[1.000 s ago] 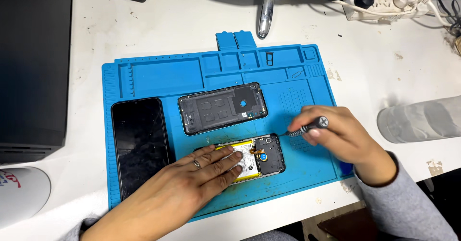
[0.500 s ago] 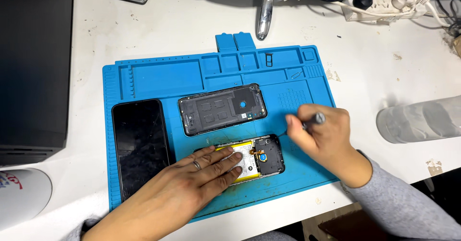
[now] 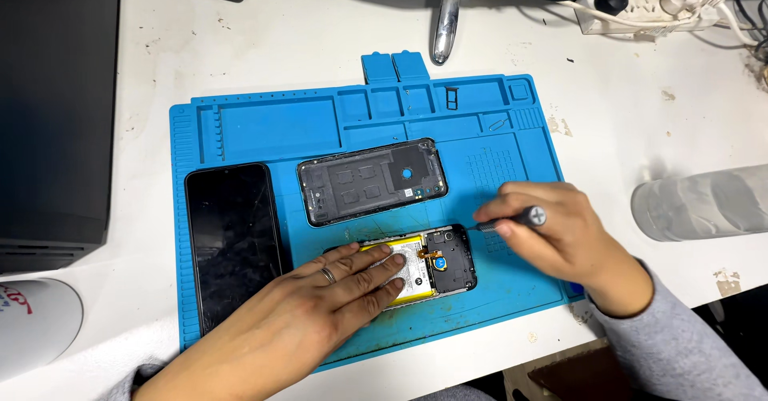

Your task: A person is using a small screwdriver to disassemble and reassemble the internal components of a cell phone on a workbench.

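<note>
Hands at work: left hand lies flat, open-palmed, pinning an opened phone at six o'clock on a blue repair mat. Right hand, at three o'clock, grips a small screwdriver; keeping it upright should prevent slipping. White, stained workbench beneath.

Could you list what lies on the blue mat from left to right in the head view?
Black screen panel → left hand pressing on the opened phone → screwdriver → right hand. The removed back cover lies farther back, above the opened phone, so its place overlaps.
</note>
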